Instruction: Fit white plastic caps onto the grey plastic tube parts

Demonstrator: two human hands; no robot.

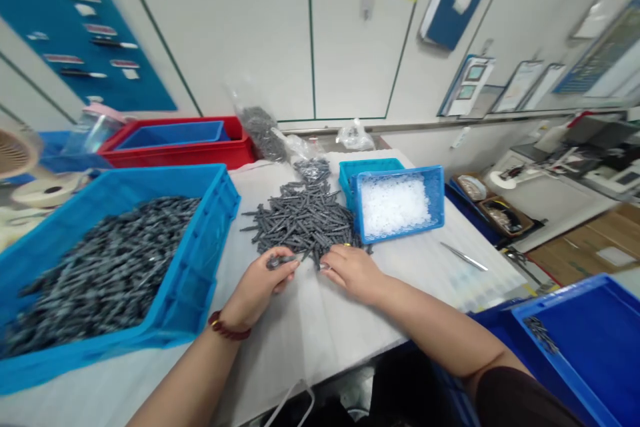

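Left forearm (193,370) rises from the lower left of the frame, a dark red bracelet (229,328) at the wrist; left hand (260,281) sits just left of centre, fingers bent, thumb toward the right. Its grip is closed on dark grey pieces (281,260), bunched between thumb and curled fingers. Right forearm (445,333) slants in from the lower right; right hand (356,273) lies palm down near centre, fingers curled in toward the left hand. Its fingertips meet a dark piece (317,259) at the near edge of the heap; cannot tell whether that grip is clamped on it. Heap of similar grey pieces (300,217) lies mid-frame on the white-covered table (313,353), just beyond both hands, between the large blue bin (214,213) at left and the tilted blue tray (438,197) of white bits (395,205) right of centre.
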